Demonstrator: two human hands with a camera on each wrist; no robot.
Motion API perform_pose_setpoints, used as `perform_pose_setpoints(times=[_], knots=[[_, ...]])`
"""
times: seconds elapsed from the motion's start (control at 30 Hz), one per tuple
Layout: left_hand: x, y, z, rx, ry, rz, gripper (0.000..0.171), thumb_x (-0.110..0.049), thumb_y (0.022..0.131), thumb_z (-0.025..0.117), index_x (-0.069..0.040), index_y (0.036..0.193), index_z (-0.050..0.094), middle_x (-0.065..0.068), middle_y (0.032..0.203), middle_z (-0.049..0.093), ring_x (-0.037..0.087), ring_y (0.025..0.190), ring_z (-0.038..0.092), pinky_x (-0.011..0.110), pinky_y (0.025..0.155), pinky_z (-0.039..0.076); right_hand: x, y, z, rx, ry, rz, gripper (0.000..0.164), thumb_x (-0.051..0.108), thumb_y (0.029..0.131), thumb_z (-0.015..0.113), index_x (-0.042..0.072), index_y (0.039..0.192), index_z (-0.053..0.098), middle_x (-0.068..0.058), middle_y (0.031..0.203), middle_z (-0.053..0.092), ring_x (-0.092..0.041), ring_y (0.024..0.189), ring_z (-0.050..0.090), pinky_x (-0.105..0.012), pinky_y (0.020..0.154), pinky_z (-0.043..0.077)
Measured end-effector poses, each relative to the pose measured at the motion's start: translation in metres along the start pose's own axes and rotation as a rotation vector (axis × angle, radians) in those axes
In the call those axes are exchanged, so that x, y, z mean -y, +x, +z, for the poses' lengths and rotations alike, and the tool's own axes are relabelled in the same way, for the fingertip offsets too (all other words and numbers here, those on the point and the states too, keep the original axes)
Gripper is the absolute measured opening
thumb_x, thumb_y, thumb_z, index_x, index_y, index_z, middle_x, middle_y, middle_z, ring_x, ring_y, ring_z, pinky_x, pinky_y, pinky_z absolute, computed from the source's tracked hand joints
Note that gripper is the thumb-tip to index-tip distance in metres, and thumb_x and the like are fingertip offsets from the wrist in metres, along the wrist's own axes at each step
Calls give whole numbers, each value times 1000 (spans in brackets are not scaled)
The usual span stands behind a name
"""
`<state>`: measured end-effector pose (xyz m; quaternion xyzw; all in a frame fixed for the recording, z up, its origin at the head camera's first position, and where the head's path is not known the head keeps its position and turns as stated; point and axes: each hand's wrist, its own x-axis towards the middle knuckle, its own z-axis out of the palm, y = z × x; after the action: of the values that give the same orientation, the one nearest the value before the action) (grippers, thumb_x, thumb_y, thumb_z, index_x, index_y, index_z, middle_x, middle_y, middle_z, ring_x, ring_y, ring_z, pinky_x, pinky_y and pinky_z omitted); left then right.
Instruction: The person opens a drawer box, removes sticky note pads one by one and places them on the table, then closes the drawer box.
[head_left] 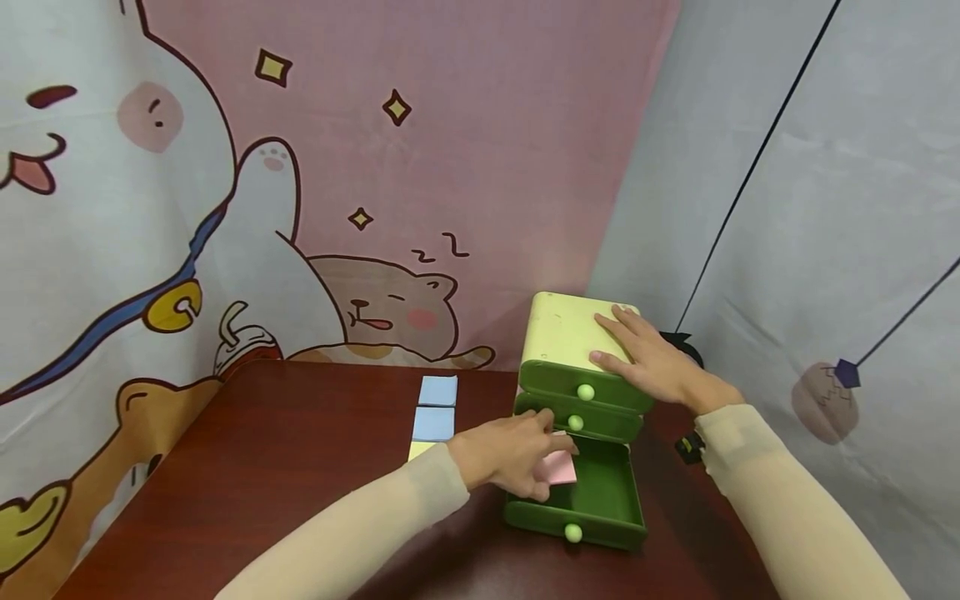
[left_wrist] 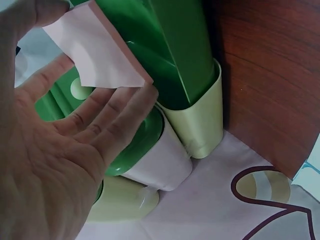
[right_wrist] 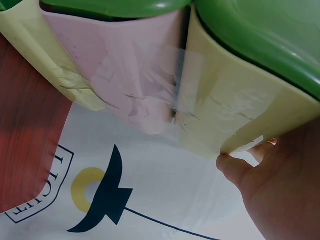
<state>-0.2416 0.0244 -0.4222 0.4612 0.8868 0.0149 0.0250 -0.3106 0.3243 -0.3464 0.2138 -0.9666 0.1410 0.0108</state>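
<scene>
My left hand point(head_left: 512, 457) pinches a pink sticky note pad point(head_left: 559, 469) over the pulled-out bottom drawer point(head_left: 609, 483) of a small three-tier drawer cabinet point(head_left: 558, 333). In the left wrist view, the thumb is at one end of the pad point(left_wrist: 95, 50) and fingertips are at its other edges. The cabinet has green drawer fronts with round pale knobs; its upper two drawers look closed. Spread across the pale yellow top of the cabinet, the fingers of my right hand point(head_left: 660, 362) rest near its right side. In the right wrist view, the thumb touches the top tier's shell point(right_wrist: 240, 115).
Left of the cabinet, two blue sticky note pads point(head_left: 433, 423) lie in a line with a yellow pad point(head_left: 420, 449), partly hidden by my left arm. All sit on a dark red-brown table point(head_left: 315, 450). A cartoon-printed cloth point(head_left: 480, 167) hangs behind the table.
</scene>
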Motion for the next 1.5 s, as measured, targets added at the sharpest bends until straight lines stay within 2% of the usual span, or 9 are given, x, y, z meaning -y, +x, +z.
perform_pose_setpoints(times=[0.23,0.5,0.63,0.9,1.1,1.23,1.37,1.5], knots=[[2,-9,2,-46,66,25,72,-54,98,90,-40,163,64,4,145,63,15,114,65,24,96,61,-1,-1,2,-2,8,3,87,67,118,51,22,188,25,-21,197,6,-56,182,3,-88,137,15],[9,-26,2,-114,50,19,73,-51,94,93,-42,161,66,3,145,62,14,122,64,20,89,59,-1,0,2,-3,7,0,86,66,119,51,21,188,26,-22,197,7,-57,181,4,-87,137,16],[13,-36,0,-131,30,23,75,-48,92,95,-41,161,66,3,144,62,14,120,62,18,81,56,0,0,2,-5,4,-2,86,66,119,51,21,188,26,-22,197,7,-57,181,4,-86,138,16],[25,-57,-4,-182,4,28,70,-38,91,94,-37,158,70,3,142,64,16,116,60,19,76,53,0,2,1,-7,3,-8,86,65,119,51,20,188,25,-23,197,7,-57,181,4,-86,138,15],[33,-71,1,-197,52,33,70,-40,91,92,-36,158,71,3,141,65,18,116,61,20,74,52,-1,2,1,-3,8,-9,86,65,119,51,20,188,25,-23,197,6,-57,182,3,-85,139,14],[39,-81,6,-213,72,33,71,-40,89,93,-36,157,71,2,134,65,16,109,59,20,73,51,-1,3,2,0,7,-9,86,65,119,51,21,188,24,-23,197,6,-56,182,3,-85,139,14],[45,-92,10,-241,80,33,73,-38,87,95,-35,156,72,1,128,64,15,104,58,21,75,54,-2,2,2,-2,4,-8,86,64,119,51,20,188,25,-22,197,6,-56,182,3,-85,139,15],[51,-103,14,-262,84,21,73,-37,86,94,-35,156,73,1,127,64,16,106,61,22,73,57,-2,2,2,-7,3,-9,85,64,119,51,19,188,25,-23,197,6,-56,182,4,-85,139,15]])
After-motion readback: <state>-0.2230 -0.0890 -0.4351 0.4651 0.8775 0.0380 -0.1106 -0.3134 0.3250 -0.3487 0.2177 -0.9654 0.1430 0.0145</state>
